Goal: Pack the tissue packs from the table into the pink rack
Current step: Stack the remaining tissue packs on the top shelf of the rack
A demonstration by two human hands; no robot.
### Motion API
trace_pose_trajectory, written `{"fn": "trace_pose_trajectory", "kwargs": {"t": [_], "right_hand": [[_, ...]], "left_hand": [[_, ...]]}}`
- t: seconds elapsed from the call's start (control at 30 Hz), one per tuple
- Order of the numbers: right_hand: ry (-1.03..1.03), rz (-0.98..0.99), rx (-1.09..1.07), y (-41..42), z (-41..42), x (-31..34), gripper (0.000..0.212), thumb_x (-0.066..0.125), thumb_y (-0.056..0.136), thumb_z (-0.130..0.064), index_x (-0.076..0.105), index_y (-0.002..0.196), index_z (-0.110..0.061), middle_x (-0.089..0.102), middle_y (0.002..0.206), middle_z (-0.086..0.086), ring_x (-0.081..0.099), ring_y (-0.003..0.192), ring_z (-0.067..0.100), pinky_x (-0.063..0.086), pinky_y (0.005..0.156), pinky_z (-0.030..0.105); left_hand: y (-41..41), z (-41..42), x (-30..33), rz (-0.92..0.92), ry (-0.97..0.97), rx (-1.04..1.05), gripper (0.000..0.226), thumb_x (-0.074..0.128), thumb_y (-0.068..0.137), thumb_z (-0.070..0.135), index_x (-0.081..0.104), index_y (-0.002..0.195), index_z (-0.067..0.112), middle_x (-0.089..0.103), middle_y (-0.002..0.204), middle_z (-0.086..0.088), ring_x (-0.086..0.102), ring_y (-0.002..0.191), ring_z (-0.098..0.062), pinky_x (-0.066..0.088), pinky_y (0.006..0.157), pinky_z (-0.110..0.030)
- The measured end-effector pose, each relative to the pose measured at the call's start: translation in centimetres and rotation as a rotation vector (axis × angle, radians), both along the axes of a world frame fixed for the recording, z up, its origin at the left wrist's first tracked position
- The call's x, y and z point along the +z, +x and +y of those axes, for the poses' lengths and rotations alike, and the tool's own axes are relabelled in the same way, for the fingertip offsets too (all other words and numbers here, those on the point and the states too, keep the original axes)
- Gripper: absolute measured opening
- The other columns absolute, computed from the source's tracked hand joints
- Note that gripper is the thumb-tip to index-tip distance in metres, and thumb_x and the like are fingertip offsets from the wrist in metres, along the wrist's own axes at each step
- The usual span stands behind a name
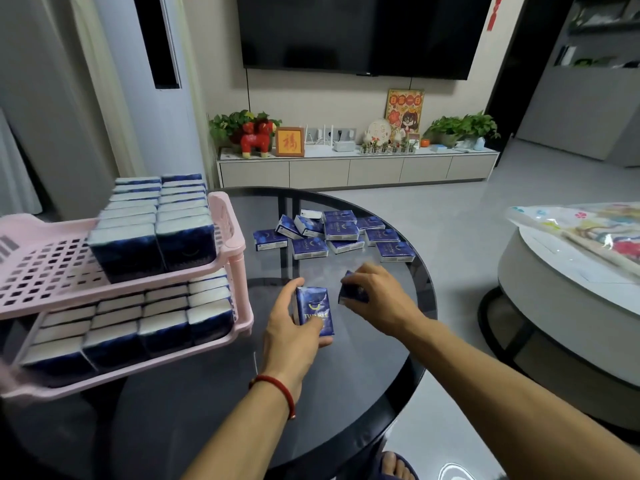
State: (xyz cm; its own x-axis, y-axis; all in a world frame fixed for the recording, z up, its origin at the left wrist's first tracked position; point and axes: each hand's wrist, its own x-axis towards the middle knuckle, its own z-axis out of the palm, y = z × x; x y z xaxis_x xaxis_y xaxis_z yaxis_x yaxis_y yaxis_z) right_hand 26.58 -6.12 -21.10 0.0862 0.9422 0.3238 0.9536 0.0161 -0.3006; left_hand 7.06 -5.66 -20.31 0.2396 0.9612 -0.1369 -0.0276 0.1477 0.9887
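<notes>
Tissue packs: two are in hand over the near-centre of the dark glass table (pixel 346 393). Left hand (pixel 291 327) has fingers and thumb wrapped round one pack (pixel 313 311), printed face up toward the camera, long axis running away from the person w/ a slight tilt, logo reading upright. Right hand (pixel 375 296) pinches a second pack (pixel 353 293) from above; it's mostly covered, so its axis can't be told for sure, looks angled across. Loose pile (pixel 332 233) of approx a dozen lies flat further back on the table, pointing every which way, some overlapping.

Pink rack (pixel 230 233) sits at the table's left edge; both tiers hold packs stood on edge in tight rows, top tier only part filled w/ free grid to the left.

Risks, as I judge them: pushing a pack in flat or crossways vs the rows could topple the top-tier stacks, which have no support on the open side. Rack overhangs the table edge, so a hard shove could shift it. Wrapper on glass is slick; a loose pinch may drop one.
</notes>
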Motion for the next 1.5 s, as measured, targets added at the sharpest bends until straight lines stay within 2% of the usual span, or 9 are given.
{"fn": "trace_pose_trajectory", "kwargs": {"t": [0.17,0.4,0.57,0.63,0.83,0.97,1.2,1.33,1.5], "right_hand": [[0.003,0.105,0.098,-0.4,-4.8,1.7,0.032,0.074,0.093,-0.029,0.075,0.123,-0.018,0.069,0.115,-0.001,0.064,0.094,0.011,0.055,0.087,0.027],[0.184,0.083,0.337,-5.7,-8.5,4.0,0.034,0.08,0.087,-0.021,0.074,0.121,-0.018,0.068,0.121,-0.004,0.065,0.107,0.011,0.056,0.091,0.023],[0.194,0.176,0.456,-7.3,-8.8,4.8,0.027,0.076,0.088,-0.028,0.072,0.113,-0.018,0.062,0.121,-0.007,0.061,0.111,0.008,0.053,0.092,0.023],[0.267,0.248,0.45,-7.8,-8.6,5.6,0.019,0.07,0.091,-0.029,0.071,0.107,-0.018,0.061,0.118,-0.008,0.061,0.111,0.009,0.054,0.09,0.022],[0.1,0.571,0.303,-10.5,-7.3,7.1,0.057,0.067,0.087,-0.052,0.052,0.14,-0.036,0.06,0.122,-0.022,0.059,0.112,-0.006,0.055,0.09,0.016],[0.058,0.75,0.462,-13.0,-7.0,8.5,0.051,0.077,0.089,-0.025,0.059,0.136,-0.029,0.074,0.112,-0.011,0.07,0.106,0.009,0.058,0.092,0.028],[0.147,0.685,0.599,-18.4,-4.4,10.6,0.05,0.075,0.091,-0.031,0.056,0.137,-0.035,0.066,0.121,-0.025,0.063,0.117,0.004,0.053,0.094,0.023],[0.361,0.721,0.388,-19.2,-2.2,10.5,0.035,0.066,0.095,-0.029,0.058,0.128,-0.036,0.06,0.12,-0.025,0.06,0.111,0.0,0.053,0.09,0.024],[0.437,0.711,0.137,-18.4,1.0,8.2,0.032,0.065,0.097,-0.027,0.054,0.127,-0.03,0.052,0.119,-0.016,0.055,0.114,0.009,0.055,0.093,0.039]], "left_hand": [[-0.6,-1.2,0.2,-0.077,-0.1,0.039,0.043,0.061,0.097,-0.001,0.059,0.128,0.028,0.065,0.124,-0.014,0.076,0.088,-0.028,0.065,0.067,-0.039],[-2.0,-3.6,2.6,-0.379,-0.272,-0.191,0.028,0.062,0.1,0.024,0.063,0.125,0.011,0.073,0.112,-0.022,0.075,0.096,-0.033,0.06,0.075,-0.045],[-4.3,-3.9,3.2,-0.393,-0.244,-0.234,0.028,0.061,0.101,0.016,0.062,0.128,0.012,0.076,0.105,-0.018,0.074,0.089,-0.029,0.058,0.064,-0.039],[-5.6,-3.7,3.5,-0.386,-0.214,-0.244,0.031,0.06,0.1,0.01,0.061,0.131,0.013,0.075,0.111,-0.02,0.074,0.092,-0.032,0.061,0.072,-0.045],[-9.9,-3.9,4.9,-0.264,0.031,-0.191,0.047,0.07,0.094,0.005,0.061,0.133,0.029,0.071,0.126,-0.012,0.071,0.112,-0.033,0.058,0.093,-0.055],[-14.0,-4.1,7.2,0.039,0.336,-0.186,0.06,0.081,0.076,0.028,0.06,0.132,0.032,0.074,0.124,-0.001,0.069,0.118,-0.02,0.053,0.105,-0.045],[-22.1,-2.8,14.0,0.318,0.509,-0.104,0.05,0.084,0.07,0.02,0.068,0.117,0.022,0.076,0.114,0.007,0.072,0.107,-0.01,0.057,0.093,-0.026],[-26.2,0.0,18.4,0.409,0.574,0.048,0.05,0.091,0.074,0.015,0.069,0.118,0.021,0.076,0.113,0.004,0.07,0.108,-0.01,0.052,0.094,-0.026],[-27.0,7.3,19.5,0.622,0.54,0.162,0.043,0.082,0.081,0.002,0.067,0.116,0.021,0.072,0.106,0.006,0.067,0.099,-0.005,0.049,0.076,-0.013]]}}
